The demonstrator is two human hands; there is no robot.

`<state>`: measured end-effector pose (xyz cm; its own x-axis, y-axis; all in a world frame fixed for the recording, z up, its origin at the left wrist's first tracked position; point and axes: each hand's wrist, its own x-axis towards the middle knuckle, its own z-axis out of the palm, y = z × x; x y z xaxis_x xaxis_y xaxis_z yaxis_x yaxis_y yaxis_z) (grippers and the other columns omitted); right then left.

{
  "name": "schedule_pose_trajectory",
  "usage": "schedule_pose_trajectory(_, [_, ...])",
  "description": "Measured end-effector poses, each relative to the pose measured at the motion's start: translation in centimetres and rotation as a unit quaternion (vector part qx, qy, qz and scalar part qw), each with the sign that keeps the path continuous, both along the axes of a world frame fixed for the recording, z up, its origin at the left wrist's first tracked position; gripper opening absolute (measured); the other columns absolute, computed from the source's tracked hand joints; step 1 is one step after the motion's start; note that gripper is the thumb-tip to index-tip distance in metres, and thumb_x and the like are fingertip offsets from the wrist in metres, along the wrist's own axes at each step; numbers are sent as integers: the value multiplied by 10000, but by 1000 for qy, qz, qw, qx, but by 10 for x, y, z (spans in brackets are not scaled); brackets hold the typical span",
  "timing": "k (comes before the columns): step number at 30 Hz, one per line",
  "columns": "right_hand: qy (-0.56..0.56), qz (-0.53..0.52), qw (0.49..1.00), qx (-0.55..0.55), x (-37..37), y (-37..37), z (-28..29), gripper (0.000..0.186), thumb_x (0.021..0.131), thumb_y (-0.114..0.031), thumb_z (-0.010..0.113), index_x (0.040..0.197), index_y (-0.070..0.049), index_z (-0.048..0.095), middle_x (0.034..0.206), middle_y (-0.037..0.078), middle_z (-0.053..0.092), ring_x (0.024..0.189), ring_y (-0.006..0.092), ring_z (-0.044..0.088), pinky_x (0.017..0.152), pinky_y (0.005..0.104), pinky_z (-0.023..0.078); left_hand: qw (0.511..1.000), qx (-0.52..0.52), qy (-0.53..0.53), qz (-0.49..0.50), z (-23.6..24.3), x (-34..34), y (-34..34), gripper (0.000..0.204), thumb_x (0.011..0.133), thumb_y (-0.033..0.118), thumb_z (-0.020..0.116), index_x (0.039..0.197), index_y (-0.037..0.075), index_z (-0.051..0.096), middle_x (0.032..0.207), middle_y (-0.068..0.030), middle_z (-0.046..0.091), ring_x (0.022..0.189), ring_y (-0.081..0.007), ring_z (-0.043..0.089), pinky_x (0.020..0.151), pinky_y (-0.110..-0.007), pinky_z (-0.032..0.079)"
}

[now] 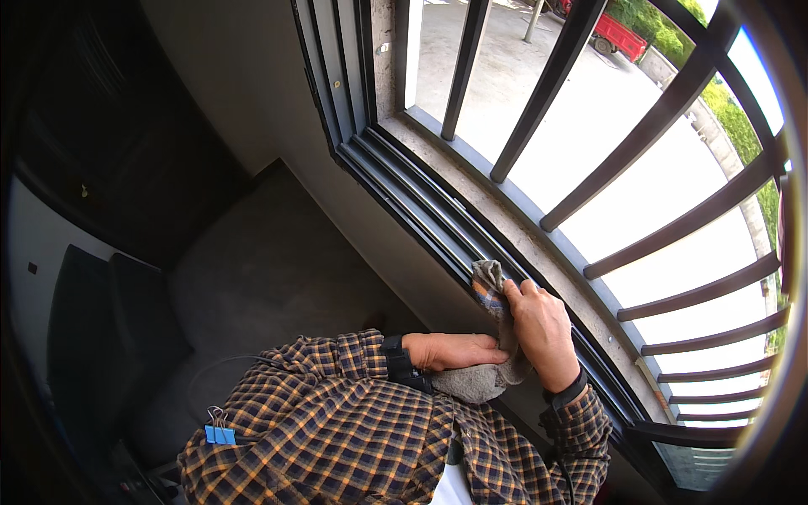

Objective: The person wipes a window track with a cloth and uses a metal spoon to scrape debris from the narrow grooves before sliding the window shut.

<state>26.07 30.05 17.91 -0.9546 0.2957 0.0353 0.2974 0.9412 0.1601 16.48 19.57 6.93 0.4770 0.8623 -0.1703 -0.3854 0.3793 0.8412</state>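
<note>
A grey cloth (473, 384) with a blue and orange striped end is bunched between my hands beside the window track. My left hand (459, 349) is closed on its lower part, with much of the cloth hanging below the fingers. My right hand (540, 326) pinches the upper part between thumb and fingers, right over the dark metal window track (421, 198). The striped end pokes up past my right thumb and lies against the track's inner edge. Folds of cloth hide some of my left fingertips.
Dark bars (623, 160) stand outside the window beyond a stone sill (513, 220). A sliding window frame (673, 438) is at the lower right. Below the wall lies a dark floor (278, 269), with a dark green seat (118, 328) at left. A red truck (619, 38) is outside.
</note>
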Motion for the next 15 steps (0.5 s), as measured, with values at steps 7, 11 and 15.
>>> schedule_pose_trajectory(7, [82,-39,991,-101,2,-14,-2,372,806,-9,566,1168,-79,613,848,112,584,791,292,640,652,395,517,990,14,136,-45,1,-19,-19,492,1019,375,465,1240,-56,550,1162,-104,621,1066,-151,549,953,-288,433])
schedule_pose_trajectory(11, [19,-99,991,-88,19,-27,1,345,818,-30,571,1157,-79,613,846,113,587,755,288,644,630,394,518,973,42,206,-93,28,-25,-22,507,1012,390,469,1203,-71,558,1123,-136,626,1045,-175,550,946,-303,431])
schedule_pose_trajectory(15, [-27,-119,991,-51,19,-37,-7,322,850,-65,552,1171,-66,578,863,116,599,766,283,652,639,378,537,986,93,134,-46,8,-12,-23,488,1006,369,482,1188,-75,570,1136,-158,627,1051,-206,556,957,-314,427])
